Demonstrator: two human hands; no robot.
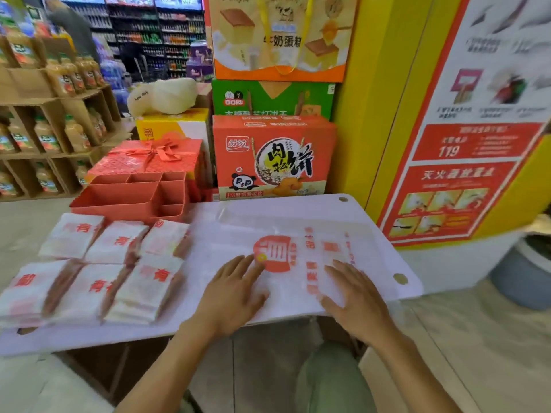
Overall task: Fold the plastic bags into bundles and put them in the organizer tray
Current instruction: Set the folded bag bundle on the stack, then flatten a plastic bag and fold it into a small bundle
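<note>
Your left hand [235, 290] and right hand [354, 296] both lie flat, fingers straight and spread. They press the thin translucent white plastic bag with red print [286, 234] onto the pale white tabletop [387, 222] at lower centre, probably to push out air and creases before folding. Folded white bundles with red lettering [98, 263] wait in two rows at lower left. They are just in front of the red plastic divided organizer tray [119, 201], within easy reach for loading. The bag's far edges fade into the tabletop, so its outline is hard to trace. The tray's front wall hides part of its compartment floors, and the frame edge cuts off the leftmost bundle.
</note>
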